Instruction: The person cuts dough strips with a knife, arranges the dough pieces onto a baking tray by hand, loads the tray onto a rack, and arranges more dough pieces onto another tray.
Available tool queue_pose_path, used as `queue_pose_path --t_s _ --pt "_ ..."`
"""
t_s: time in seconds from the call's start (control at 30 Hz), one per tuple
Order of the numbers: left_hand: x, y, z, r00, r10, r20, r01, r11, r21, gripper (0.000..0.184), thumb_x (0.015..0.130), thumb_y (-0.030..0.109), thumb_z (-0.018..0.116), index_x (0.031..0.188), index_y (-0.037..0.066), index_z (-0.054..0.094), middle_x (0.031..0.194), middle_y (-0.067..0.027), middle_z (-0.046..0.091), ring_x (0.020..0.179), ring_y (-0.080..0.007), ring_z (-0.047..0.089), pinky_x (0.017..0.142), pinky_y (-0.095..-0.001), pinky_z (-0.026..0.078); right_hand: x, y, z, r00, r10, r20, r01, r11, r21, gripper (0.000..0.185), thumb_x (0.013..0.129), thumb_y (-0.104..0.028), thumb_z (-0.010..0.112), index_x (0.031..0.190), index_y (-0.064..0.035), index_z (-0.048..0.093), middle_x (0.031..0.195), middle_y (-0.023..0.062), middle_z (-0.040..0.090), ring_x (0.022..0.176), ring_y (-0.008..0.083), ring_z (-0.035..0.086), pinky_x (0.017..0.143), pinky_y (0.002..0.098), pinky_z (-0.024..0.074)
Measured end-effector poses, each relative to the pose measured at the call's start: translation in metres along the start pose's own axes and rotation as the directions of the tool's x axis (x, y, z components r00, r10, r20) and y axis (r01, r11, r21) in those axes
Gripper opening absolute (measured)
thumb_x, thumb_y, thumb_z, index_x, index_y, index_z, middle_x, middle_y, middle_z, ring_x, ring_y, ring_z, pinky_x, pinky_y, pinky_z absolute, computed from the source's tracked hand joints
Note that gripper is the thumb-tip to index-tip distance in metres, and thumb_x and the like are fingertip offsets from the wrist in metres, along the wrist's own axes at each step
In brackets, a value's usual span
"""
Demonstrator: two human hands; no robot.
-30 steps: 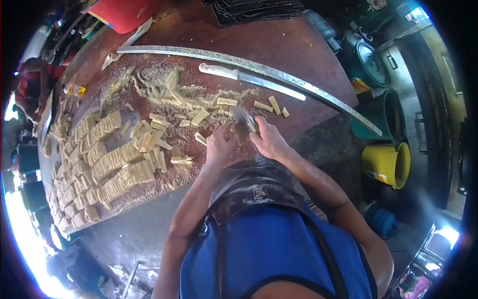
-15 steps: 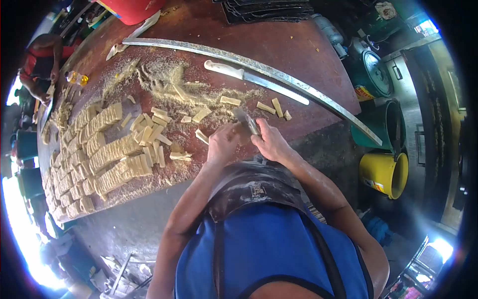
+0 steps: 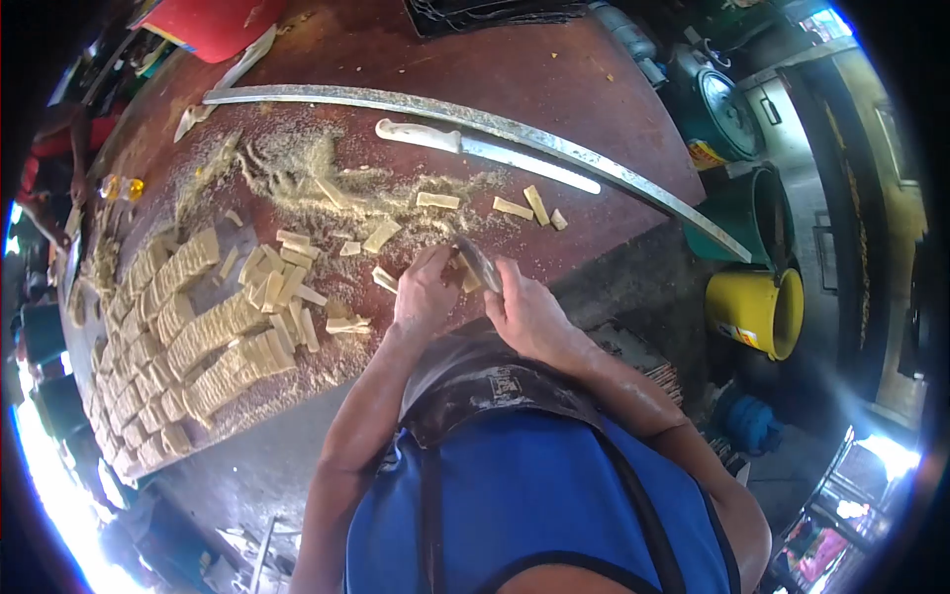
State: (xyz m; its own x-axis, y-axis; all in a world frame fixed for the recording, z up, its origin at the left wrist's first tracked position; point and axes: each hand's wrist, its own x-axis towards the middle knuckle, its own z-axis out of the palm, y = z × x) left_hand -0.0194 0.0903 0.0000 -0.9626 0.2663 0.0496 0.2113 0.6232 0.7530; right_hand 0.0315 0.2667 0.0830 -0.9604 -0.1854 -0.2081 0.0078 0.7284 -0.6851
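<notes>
Your right hand (image 3: 531,311) holds a metal blade (image 3: 479,265) just beside your curled left hand (image 3: 427,295), near the edge of a reddish tabletop (image 3: 633,129). Rows of pale strips (image 3: 237,361) lie leftward; beyond rest a white-handled knife (image 3: 485,149) and long metal bar (image 3: 544,145).

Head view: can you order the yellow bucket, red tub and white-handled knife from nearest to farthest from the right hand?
1. White-handled knife, ahead of the right hand.
2. Yellow bucket, off to the right.
3. Red tub, far ahead, left.
</notes>
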Motion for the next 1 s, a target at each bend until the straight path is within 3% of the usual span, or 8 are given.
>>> queue_pose_path --t_s 0.33,0.4,0.53,0.6,0.77,0.83,0.93,1.0 --pt "0.004 -0.005 -0.007 0.995 -0.054 0.084 0.061 0.995 -0.076 0.029 0.079 0.007 0.069 0.108 0.002 0.066 0.106 -0.0152 0.066 0.09 -0.0358 0.068 0.075 -0.0437 0.056 0.037 -0.02 0.026 0.971 0.192 0.139 -0.182 0.98 -0.082 0.039 0.092 -0.016 0.056 0.121 0.0044 0.04 0.082 0.0305 0.064 0.079 0.051 0.063 0.072 0.0596 0.0491" --pt "0.002 -0.013 -0.004 0.997 -0.061 0.042 0.066 0.991 -0.115 0.023 0.077 0.003 0.068 0.099 0.0 0.066 0.098 -0.0155 0.067 0.086 -0.0315 0.069 0.075 -0.0411 0.056 0.057 -0.01 0.032 0.99 0.121 0.074 -0.11 0.984 -0.138 0.037 0.094 -0.018 0.056 0.12 0.0028 0.041 0.079 0.0265 0.065 0.068 0.0418 0.067 0.064 0.0537 0.0525" --pt "0.001 -0.001 -0.018 0.993 -0.104 0.049 0.113 0.96 -0.256 0.027 0.078 0.005 0.071 0.105 0.001 0.067 0.096 -0.0144 0.068 0.084 -0.0266 0.07 0.074 -0.0339 0.056 0.069 0.025 -0.02 0.952 0.245 0.186 -0.285 0.93 0.232 0.036 0.098 -0.028 0.058 0.117 0.0006 0.047 0.072 0.0138 0.065 0.052 0.016 0.06 0.048 0.0345 0.0522" --pt "-0.003 0.001 -0.016 0.962 -0.265 0.062 0.268 0.879 -0.394 0.028 0.082 0.011 0.074 0.108 0.001 0.068 0.097 -0.0128 0.07 0.084 -0.0234 0.071 0.074 -0.0317 0.056 0.058 0.032 -0.057 0.946 0.294 0.14 -0.317 0.928 0.195 0.034 0.098 -0.029 0.057 0.115 -0.0009 0.05 0.074 0.0148 0.066 0.055 0.0192 0.063 0.051 0.0355 0.0541" --pt "0.015 0.042 -0.015 0.826 -0.56 0.06 0.562 0.826 -0.033 0.039 0.085 0.031 0.075 0.112 0.004 0.066 0.101 -0.0159 0.07 0.093 -0.0288 0.07 0.08 -0.0398 0.054 0.081 0.115 -0.103 0.95 -0.217 -0.224 0.092 0.882 -0.463 0.043 0.093 -0.024 0.061 0.13 -0.0066 0.05 0.092 0.0215 0.069 0.076 0.038 0.07 0.067 0.049 0.0568" --pt "0.015 0.048 0.001 0.842 -0.54 0.005 0.528 0.825 0.203 0.046 0.08 0.035 0.078 0.112 0.007 0.062 0.102 -0.0175 0.068 0.102 -0.0368 0.064 0.089 -0.0471 0.05 0.089 0.124 -0.117 0.969 -0.196 -0.15 0.106 0.879 -0.465 0.044 0.09 -0.022 0.063 0.13 -0.0095 0.053 0.098 0.0203 0.067 0.084 0.0373 0.069 0.07 0.0476 0.0569" --pt "0.016 0.051 0.005 0.853 -0.522 0.016 0.505 0.832 0.228 0.044 0.079 0.031 0.079 0.11 0.007 0.06 0.102 -0.0178 0.068 0.1 -0.0373 0.065 0.088 -0.0475 0.05 0.086 0.128 -0.113 0.965 -0.241 -0.104 0.162 0.856 -0.491 0.046 0.087 -0.018 0.066 0.131 -0.0103 0.053 0.105 0.0177 0.063 0.093 0.0376 0.067 0.073 0.0464 0.0566" --pt "0.012 0.054 0.005 0.817 -0.576 0.026 0.559 0.803 0.207 0.043 0.077 0.025 0.084 0.105 0.004 0.059 0.097 -0.0121 0.069 0.093 -0.0295 0.068 0.083 -0.0424 0.053 0.087 0.135 -0.103 0.935 -0.338 -0.103 0.245 0.83 -0.502 0.052 0.082 -0.014 0.07 0.131 -0.012 0.055 0.111 0.0146 0.056 0.103 0.0353 0.059 0.082 0.0457 0.0529"
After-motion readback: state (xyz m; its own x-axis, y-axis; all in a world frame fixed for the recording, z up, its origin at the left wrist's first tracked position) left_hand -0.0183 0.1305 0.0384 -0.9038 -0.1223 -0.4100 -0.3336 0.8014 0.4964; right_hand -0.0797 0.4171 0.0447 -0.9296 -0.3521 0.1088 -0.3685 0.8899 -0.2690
